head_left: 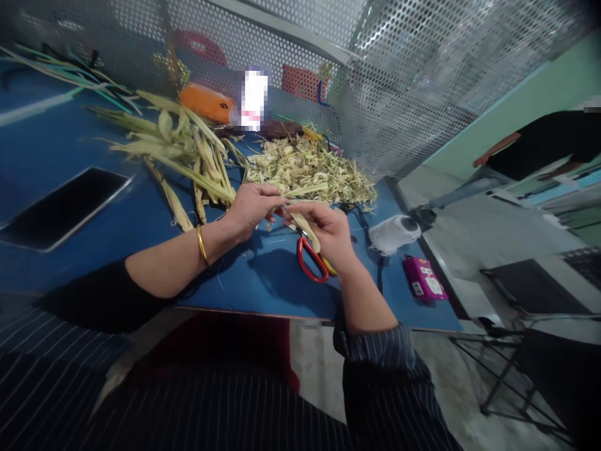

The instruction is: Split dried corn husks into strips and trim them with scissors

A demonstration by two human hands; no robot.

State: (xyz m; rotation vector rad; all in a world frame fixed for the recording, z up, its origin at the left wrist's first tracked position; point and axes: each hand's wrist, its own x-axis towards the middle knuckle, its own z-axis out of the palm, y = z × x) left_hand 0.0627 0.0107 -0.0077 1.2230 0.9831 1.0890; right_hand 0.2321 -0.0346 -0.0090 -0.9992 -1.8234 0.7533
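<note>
My left hand (256,210), with a gold bangle at the wrist, pinches a pale corn husk strip (305,191) above the table. Close beside it, my right hand (331,232) is closed on the husk as well, and a folded piece (306,227) hangs down below its fingers. The fingertips of both hands nearly meet. Under my right hand lie scissors (312,263) with a red handle loop; part of a yellow loop shows behind the wrist. Just beyond the hands spreads a heap of shredded husk bits (310,166). Longer whole husks (188,147) lie to the left.
A dark phone or tablet (66,203) lies on the blue table (277,294) at left. At right are a white thread cone (394,233) and a purple packet (425,279). An orange pouch (205,103) sits behind the husks. Beyond are a perforated metal screen, chairs and another person.
</note>
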